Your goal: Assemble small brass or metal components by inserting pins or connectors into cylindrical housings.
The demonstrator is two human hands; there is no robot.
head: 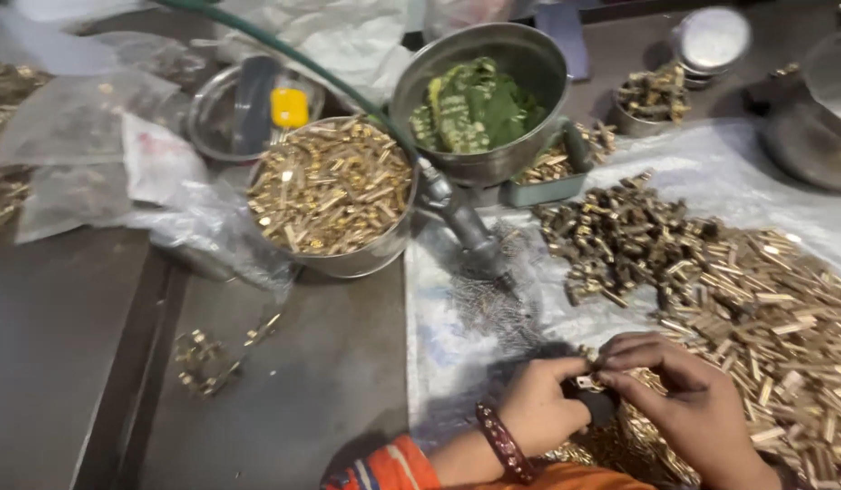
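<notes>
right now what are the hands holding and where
Left hand and right hand pinch one small brass part between their fingertips, each by an end.

Round steel bowl of small brass pins [330, 186]: golden yellow contents, silver-grey wall.
Round steel bowl of folded leaves [479, 104]: green, some with pale checked marking.
Heap of loose brass pieces on clear plastic sheet [765, 308]: pale gold, darkening to brown-bronze at its far end.
Shallow steel dish [253, 109]: grey, holding a yellow block.
Beaded wrist bangle [504, 443]: dark maroon, light dots.
Striped sleeve [393, 467]: orange, red, blue.
Flat metal bench [67, 345]: dull dark grey.
</notes>
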